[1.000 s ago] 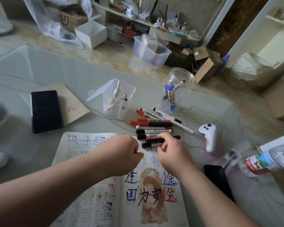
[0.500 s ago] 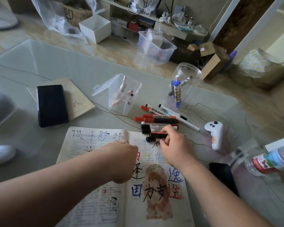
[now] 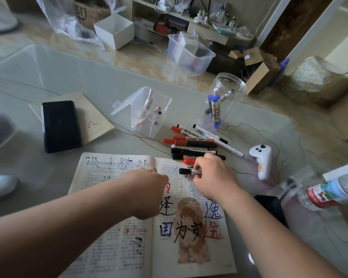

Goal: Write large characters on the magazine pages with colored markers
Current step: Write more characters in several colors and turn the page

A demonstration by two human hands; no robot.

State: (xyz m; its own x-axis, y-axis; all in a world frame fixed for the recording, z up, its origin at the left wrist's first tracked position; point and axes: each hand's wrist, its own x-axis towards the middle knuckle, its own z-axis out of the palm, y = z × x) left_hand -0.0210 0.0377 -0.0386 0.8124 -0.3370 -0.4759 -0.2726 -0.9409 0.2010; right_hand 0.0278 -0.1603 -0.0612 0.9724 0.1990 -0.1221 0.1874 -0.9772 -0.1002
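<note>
An open magazine (image 3: 117, 243) lies on the glass table in front of me, its pages marked with large black, blue and red characters. My right hand (image 3: 213, 177) pinches a black-capped marker (image 3: 186, 171) and holds it just above the top of the right page. My left hand (image 3: 149, 191) rests on the magazine near its spine, fingers curled under; I cannot see anything in it. A loose pile of red and black markers (image 3: 195, 145) lies just beyond the magazine's top edge.
A clear lidded box (image 3: 149, 117) and a clear jar (image 3: 225, 99) hold more markers. A black phone (image 3: 60, 125) lies on a notebook at left. A white controller (image 3: 262, 159), a second phone (image 3: 269, 207) and a water bottle (image 3: 329, 191) sit at right.
My right hand has lifted a black-capped marker out of the pile and drawn it back over the right page. My left hand has stayed on the magazine.
</note>
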